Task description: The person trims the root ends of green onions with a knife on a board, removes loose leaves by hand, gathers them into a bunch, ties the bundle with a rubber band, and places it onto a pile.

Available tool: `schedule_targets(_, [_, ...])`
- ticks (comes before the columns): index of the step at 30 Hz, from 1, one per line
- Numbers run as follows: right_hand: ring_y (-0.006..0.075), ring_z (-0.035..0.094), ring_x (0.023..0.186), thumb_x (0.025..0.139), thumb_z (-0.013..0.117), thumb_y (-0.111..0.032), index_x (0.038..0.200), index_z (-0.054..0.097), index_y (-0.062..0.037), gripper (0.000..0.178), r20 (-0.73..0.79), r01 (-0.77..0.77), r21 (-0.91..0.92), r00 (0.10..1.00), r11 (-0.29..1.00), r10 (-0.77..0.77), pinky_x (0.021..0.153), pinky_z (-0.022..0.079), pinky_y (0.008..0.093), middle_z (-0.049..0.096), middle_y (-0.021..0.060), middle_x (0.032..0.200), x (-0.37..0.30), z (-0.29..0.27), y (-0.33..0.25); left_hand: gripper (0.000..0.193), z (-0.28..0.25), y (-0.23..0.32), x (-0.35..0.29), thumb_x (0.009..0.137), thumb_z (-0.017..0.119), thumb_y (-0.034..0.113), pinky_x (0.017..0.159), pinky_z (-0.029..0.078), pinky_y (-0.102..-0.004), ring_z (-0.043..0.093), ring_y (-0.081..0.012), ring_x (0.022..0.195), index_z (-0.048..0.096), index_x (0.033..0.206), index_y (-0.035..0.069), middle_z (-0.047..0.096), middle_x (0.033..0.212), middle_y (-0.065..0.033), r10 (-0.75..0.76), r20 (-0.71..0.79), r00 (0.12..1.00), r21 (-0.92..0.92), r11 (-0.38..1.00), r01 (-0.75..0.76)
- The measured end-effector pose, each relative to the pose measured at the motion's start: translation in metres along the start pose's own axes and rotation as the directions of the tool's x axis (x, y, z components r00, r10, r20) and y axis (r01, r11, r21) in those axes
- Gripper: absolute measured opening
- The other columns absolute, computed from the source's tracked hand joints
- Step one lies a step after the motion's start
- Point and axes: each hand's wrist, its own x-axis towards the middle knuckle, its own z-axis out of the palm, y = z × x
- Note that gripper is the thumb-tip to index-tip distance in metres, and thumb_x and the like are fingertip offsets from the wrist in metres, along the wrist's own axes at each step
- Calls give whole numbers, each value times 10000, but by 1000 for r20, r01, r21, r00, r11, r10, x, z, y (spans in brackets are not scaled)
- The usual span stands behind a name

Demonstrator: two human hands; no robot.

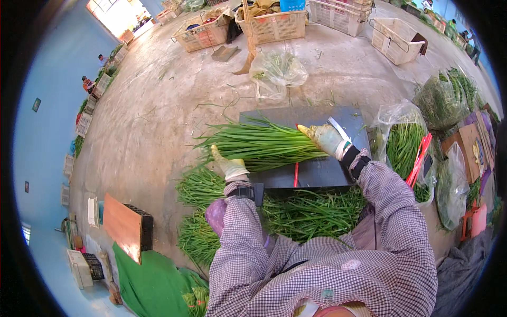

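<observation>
- The step in hand looks like evening up and trimming a bundle of green chives (264,143) that lies across a dark flat board (317,171) on the concrete floor (158,105).
- The bundle sits on the left part of the board, with its leafy tips spreading over the left edge and its cut ends pointing right.
- The left hand (228,165), in a pale glove, rests on the near side of the bundle; the fingers seem curled lightly against the stalks, pressing and not wrapped around them.
- The right hand (325,138), also gloved, is closed around the handle of a knife (338,128) and touches the right end of the bundle; the blade points to the far right.
- The next move, as I judge it, calls for a firm hold by the left hand so the stalks do not roll, and a straight cut at the right end.
- More loose chives (306,211) lie in a heap near the person, just below the board.
- A red strip (296,174) lies on the board beside the bundle.
- Clear plastic bags of greens (404,142) stand to the right, and plastic crates (274,25) stand far behind.
</observation>
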Motion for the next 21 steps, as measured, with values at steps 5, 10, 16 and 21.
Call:
schedule_targets(5, [282, 716, 773, 955, 580, -181, 1609, 335, -107, 701, 209, -39, 46, 977, 998, 29, 664, 575, 406, 681, 125, 989, 11, 45, 22, 695, 5, -9, 22, 968, 728, 287, 1203, 345, -472, 491, -326, 1377, 403, 1554, 101, 513, 1535, -148, 427, 92, 900, 652, 657, -378])
schedule_targets(10, [335, 740, 918, 951, 523, -67, 1606, 324, -110, 686, 344, -72, 65, 938, 995, 45, 752, 591, 458, 699, 160, 1146, 14, 34, 23, 752, 29, -100, -38, 958, 680, 435, 1259, 172, -579, 295, -330, 1547, 397, 1586, 133, 372, 1656, -124, -248, 776, 580, 539, -219, -814])
schedule_targets(16, [338, 690, 1130, 930, 667, -290, 1574, 395, -152, 713, 320, -68, -35, 945, 997, 75, 995, 517, 486, 687, 149, 1276, 19, -18, 26, 790, 15, -159, -61, 924, 651, 565, 1243, 123, -650, 315, -332, 1525, 427, 1556, 146, 427, 1600, -100, -554, 624, 551, 264, -515, -816])
schedule_targets(21, [354, 688, 1106, 987, 659, -351, 1313, 683, -106, 408, 20, -395, 801, 769, 450, 639, 960, 535, 422, 721, 175, 1220, -5, -29, 68, 738, 4, -160, -59, 933, 668, 502, 1242, 125, -636, 323, -334, 1515, 448, 1534, 134, 431, 1589, -99, -530, 683, 503, 289, -436, -852])
